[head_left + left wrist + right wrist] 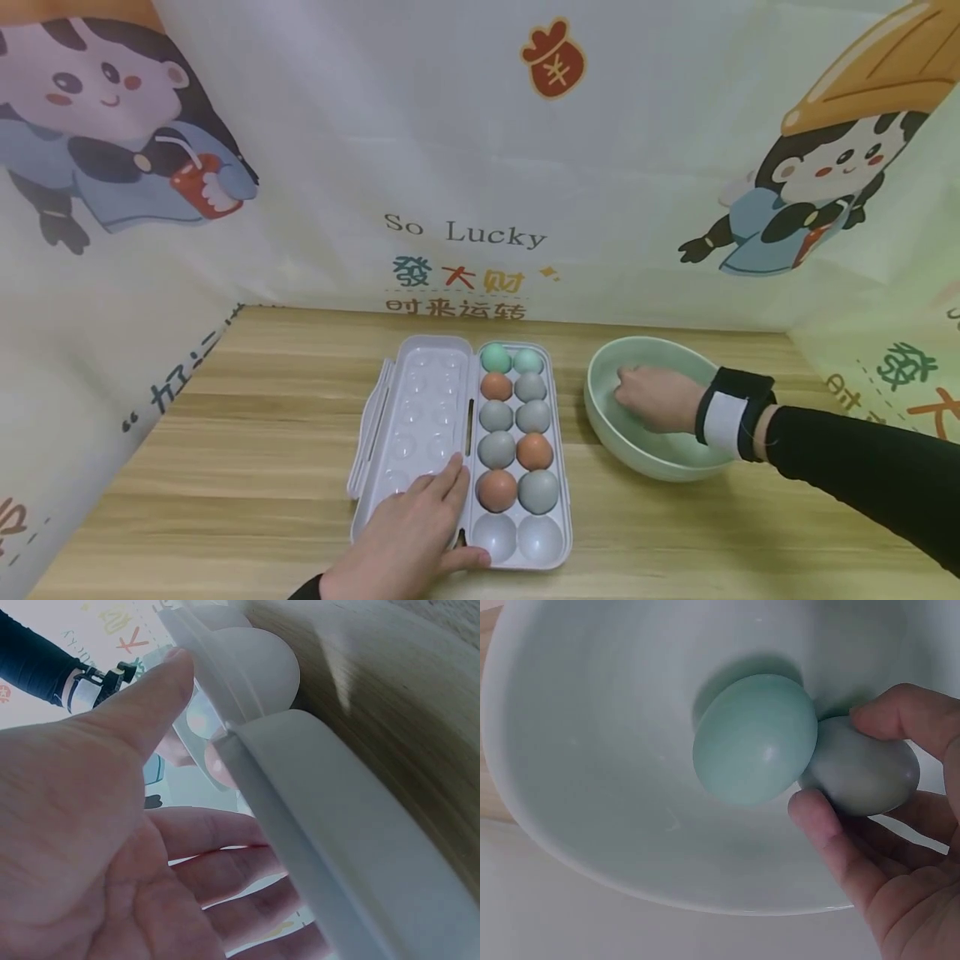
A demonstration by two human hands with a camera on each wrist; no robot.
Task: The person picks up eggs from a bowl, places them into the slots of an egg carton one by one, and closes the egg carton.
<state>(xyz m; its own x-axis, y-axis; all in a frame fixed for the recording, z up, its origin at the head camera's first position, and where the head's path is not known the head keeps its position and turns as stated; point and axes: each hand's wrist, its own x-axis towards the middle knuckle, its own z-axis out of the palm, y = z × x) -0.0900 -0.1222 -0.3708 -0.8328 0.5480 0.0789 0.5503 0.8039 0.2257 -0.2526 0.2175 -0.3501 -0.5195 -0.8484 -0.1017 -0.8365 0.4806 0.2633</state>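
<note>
We saw the left hand [408,533] nearest the camera, fingers spread flat on the open lid [412,417] of the egg tray [525,546], thumb lying along the tray's near edge. Tray sat mid-counter [225,467]. Its two nearest cups [517,533] were bare; beyond them ten eggs [517,433] filled the other cups, grey, brown, and two green at the far end. Right of the tray, near it, sat the pale green bowl [600,417]. The right hand [648,396] reached inside the bowl, fingers curled round a grey egg [866,769] in the wrist view. A green egg [754,739] lay in the bowl, touching the grey one.
</note>
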